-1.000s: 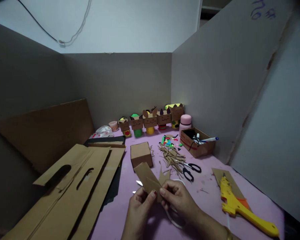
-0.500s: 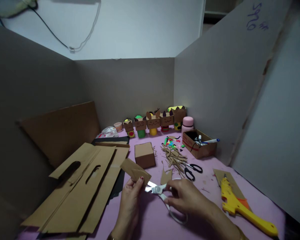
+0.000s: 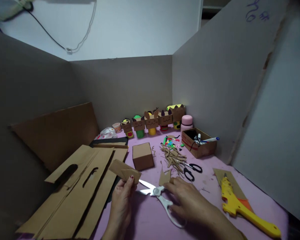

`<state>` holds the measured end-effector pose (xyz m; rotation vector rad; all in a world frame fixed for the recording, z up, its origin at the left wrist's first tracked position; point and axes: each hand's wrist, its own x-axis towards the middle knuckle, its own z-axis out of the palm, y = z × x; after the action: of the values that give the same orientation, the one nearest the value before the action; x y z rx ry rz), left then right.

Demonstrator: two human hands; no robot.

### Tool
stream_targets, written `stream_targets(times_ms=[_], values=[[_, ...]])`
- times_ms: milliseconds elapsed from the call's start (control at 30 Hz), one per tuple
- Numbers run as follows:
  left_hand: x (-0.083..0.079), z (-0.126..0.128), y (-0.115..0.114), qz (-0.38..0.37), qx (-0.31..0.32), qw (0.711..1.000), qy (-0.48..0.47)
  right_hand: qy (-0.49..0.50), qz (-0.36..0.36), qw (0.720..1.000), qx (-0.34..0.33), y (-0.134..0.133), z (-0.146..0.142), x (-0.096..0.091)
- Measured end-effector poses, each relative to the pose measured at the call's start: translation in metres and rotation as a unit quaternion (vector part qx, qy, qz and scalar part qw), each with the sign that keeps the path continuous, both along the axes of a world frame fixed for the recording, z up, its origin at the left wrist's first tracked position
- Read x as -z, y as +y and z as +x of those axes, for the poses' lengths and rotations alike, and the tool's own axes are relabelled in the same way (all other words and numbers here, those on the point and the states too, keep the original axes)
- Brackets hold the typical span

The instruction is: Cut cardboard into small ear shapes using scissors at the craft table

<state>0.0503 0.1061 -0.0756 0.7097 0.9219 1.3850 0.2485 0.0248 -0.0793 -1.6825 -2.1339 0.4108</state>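
My left hand (image 3: 123, 196) pinches a small brown cardboard piece (image 3: 122, 170) between thumb and fingers, tilted above the pink tabletop. In my right hand (image 3: 183, 196) are white-handled scissors (image 3: 156, 191), gripped by the handles with their blades apart. The blade tips point left, close to the lower right edge of the cardboard piece. Just behind stands a closed cardboard box (image 3: 143, 156). A notched cardboard scrap (image 3: 164, 177) lies beyond the scissors, partly covered by my right hand.
Large cardboard sheets (image 3: 72, 196) cover the left side. A pile of cardboard strips (image 3: 173, 156), black-handled scissors (image 3: 192, 171) and a box of markers (image 3: 200, 146) lie right of centre. A yellow glue gun (image 3: 240, 206) rests at right. Cardboard animal figures (image 3: 152, 122) line the back.
My left hand has shifted left with the cardboard piece, away from the scissors. The scissor blades have opened wider and now show more of their length.
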Motion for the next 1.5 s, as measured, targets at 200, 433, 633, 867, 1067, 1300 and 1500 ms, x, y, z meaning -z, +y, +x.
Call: stream_targets(times_ms=[200,433,633,867,1067,1300,1500], values=[[0.0,-0.001,0.002,0.013,0.007,0.999,0.03,-0.003,-0.01,1.0,-0.014,0.004,0.005,0.006],[-0.001,-0.007,0.009,0.018,-0.04,0.999,0.033,0.018,0.0,1.0,-0.012,0.012,0.001,0.008],[-0.017,-0.003,0.012,0.026,-0.051,0.998,0.016,0.12,-0.012,0.993,0.015,0.019,0.006,0.015],[-0.058,0.015,0.007,0.077,-0.049,0.996,-0.018,0.408,-0.142,0.902,0.016,0.038,0.02,0.026],[-0.062,0.032,0.004,0.084,-0.022,0.994,-0.059,0.64,-0.119,0.759,0.009,0.032,0.024,0.013],[-0.018,0.043,-0.003,0.022,0.001,0.999,-0.036,0.712,-0.164,0.68,-0.062,0.021,-0.001,0.016],[-0.018,0.04,-0.006,0.016,0.018,0.999,-0.049,0.677,-0.072,0.732,-0.019,0.023,-0.013,0.019]])
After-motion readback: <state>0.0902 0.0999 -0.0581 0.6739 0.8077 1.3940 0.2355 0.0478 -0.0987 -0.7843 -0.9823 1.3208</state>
